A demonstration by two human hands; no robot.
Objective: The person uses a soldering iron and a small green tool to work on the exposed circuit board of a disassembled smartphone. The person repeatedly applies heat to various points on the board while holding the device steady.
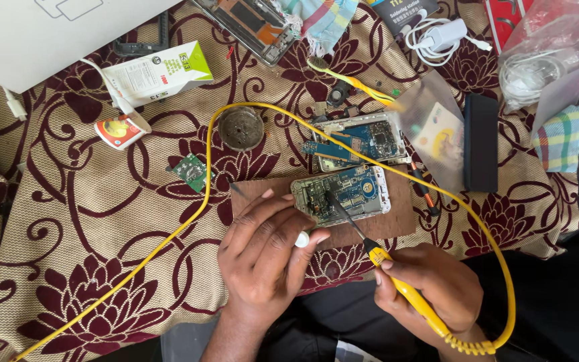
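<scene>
My right hand (437, 285) grips a yellow soldering iron (397, 281), its dark tip resting on the circuit board of an opened phone (343, 193). That phone lies on a brown board (397, 224). My left hand (266, 251) rests just left of the phone and pinches a small white piece (301, 239) between thumb and fingers. A second opened phone (360, 139) with a blue circuit board lies right behind the first. The iron's yellow cable (206, 194) loops across the cloth.
A round dark tin (240, 128), a small green circuit board (191, 171), a white and green box (159, 75), a black block (481, 142), a white charger (440, 33) and plastic bags (551, 47) lie on the patterned maroon and beige cloth (82, 234).
</scene>
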